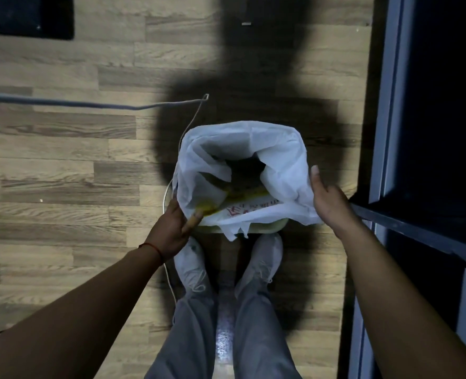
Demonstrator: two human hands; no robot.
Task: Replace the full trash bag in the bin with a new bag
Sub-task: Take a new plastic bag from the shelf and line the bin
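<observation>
Gathering the white trash bag point(281, 157) evenly off the bin point(264, 227) rim should keep its load from spilling; I'd bunch both sides toward the middle before lifting. It looks thin, crumpled, gaping, with yellowish scraps and printed paper inside. The left hand point(171, 228) pinches the near-left edge; the right hand point(327, 201) lies open-fingered against the right side. Bin stands on wood floor point(62, 160), just beyond the shoes point(264, 255).

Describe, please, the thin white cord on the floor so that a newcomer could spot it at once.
Start at the white trash bag standing on the wood floor ahead of the person's shoes. The thin white cord rises from the bag's left edge to a small loop, unlike the thicker grey cable running off leftwards.
</observation>
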